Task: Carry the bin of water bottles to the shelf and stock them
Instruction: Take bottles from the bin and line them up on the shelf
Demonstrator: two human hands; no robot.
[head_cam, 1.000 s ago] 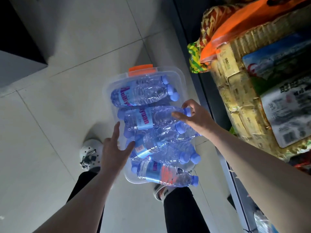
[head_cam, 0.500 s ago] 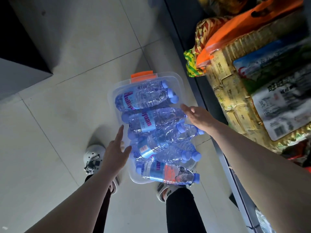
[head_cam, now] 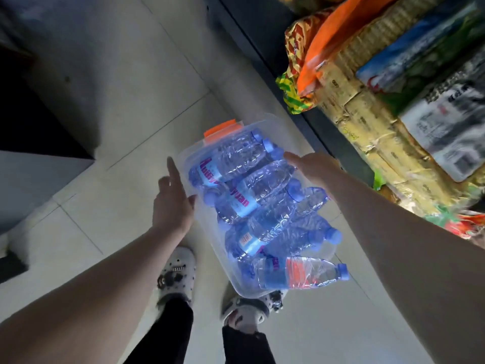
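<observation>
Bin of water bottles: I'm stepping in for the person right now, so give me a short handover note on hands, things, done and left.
Left hand: open, fingers straight, beside the bin's left wall, holding nothing.
Right hand: open, reaching over the bin's right rim near the top bottles, holding nothing.
The clear bin, with its orange latch, sits on the tiled floor in front of the feet, heaped with water bottles.
The shelf of packaged goods stands just to the right.
Done: the bin is at the shelf.
Left: every bottle in view is in the bin; lift them out and stock them.
</observation>
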